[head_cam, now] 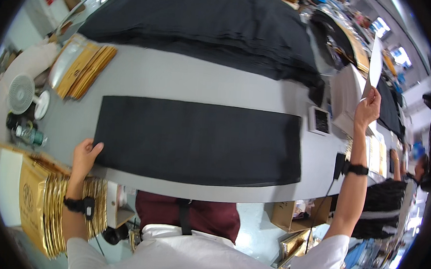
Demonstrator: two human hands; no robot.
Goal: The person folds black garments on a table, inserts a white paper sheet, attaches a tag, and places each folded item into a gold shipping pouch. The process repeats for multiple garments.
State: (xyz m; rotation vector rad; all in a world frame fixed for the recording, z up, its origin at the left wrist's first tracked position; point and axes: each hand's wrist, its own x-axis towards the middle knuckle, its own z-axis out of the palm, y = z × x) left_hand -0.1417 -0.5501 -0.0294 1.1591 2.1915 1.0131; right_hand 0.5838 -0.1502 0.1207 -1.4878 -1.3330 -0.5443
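Observation:
A folded black cloth [200, 143] lies flat as a long rectangle on the grey table in front of me. My left hand [84, 157] is at its left edge, the thumb lying over the border and the fingers curled beside it. Out to the right, my right hand [368, 108] is raised and pinches the lower end of a white sheet [375, 64], which stands nearly upright and is seen almost edge-on. Just left of that hand stands a thick stack of white sheets [345, 92].
A large heap of black cloth [214, 21] covers the table's far side. Gold packets [83, 71], a white fan [22, 93] and a bottle [31, 135] sit at left. A small white-framed box [319, 121] lies right. Another person's arm [396, 166] shows far right.

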